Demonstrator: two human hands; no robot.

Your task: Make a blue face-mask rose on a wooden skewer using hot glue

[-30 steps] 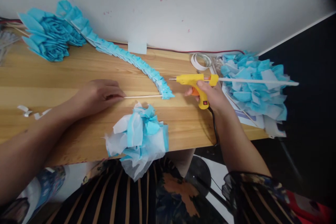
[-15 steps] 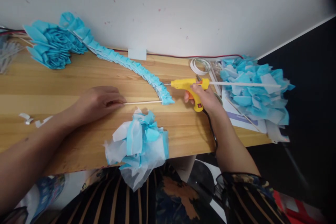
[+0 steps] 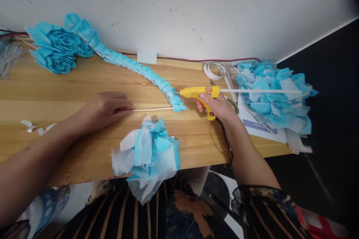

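Note:
My left hand rests on the wooden table, fingers pinched on the end of a thin wooden stick. The stick's far end runs into a long folded strip of blue paper pieces that curves back to the wall. My right hand grips a yellow hot glue gun with a white glue stick out its back. The gun's nozzle points left, just short of the strip's near end.
A blue paper flower lies at the far left. A loose heap of blue and white paper squares sits at the table's front edge. A larger heap covers the right end, beside a tape roll. White scraps lie left.
My right hand has brought the glue gun leftward, so its nozzle now sits close to the end of the blue strip. The left hand and stick have stayed put.

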